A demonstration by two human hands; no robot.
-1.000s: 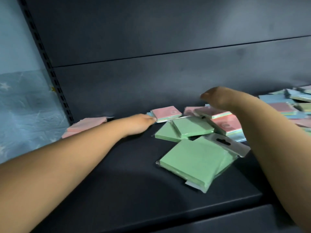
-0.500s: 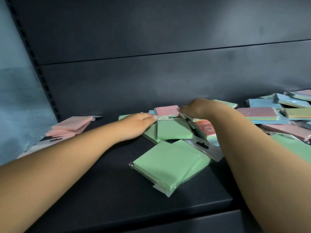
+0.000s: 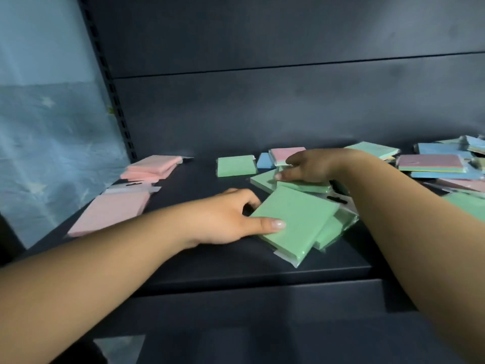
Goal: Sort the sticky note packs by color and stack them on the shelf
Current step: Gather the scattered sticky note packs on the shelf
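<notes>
On the dark shelf (image 3: 236, 261) my left hand (image 3: 225, 219) grips the left corner of a large green sticky note pack (image 3: 294, 222), thumb on top and fingers curled at its far edge. Further back my right hand (image 3: 309, 166) rests on a smaller green pack (image 3: 304, 185) lying on other green packs, fingers curled over it. A separate small green pack (image 3: 235, 166) lies behind. Pink packs sit at the left: a small stack (image 3: 153, 168) and a large one (image 3: 110, 212). A pink pack (image 3: 287, 154) and a blue one (image 3: 265, 160) lie behind my right hand.
A mixed heap of blue, pink and green packs (image 3: 433, 164) fills the shelf's right side. The shelf's back panel (image 3: 262, 106) rises behind, with a slotted upright (image 3: 115, 101) at the left. The front edge drops off just below the green packs.
My left hand has drawn back from the rear packs and taken the large green pack's corner. My right hand came down from the pink pack onto a small green pack. The view shifted left.
</notes>
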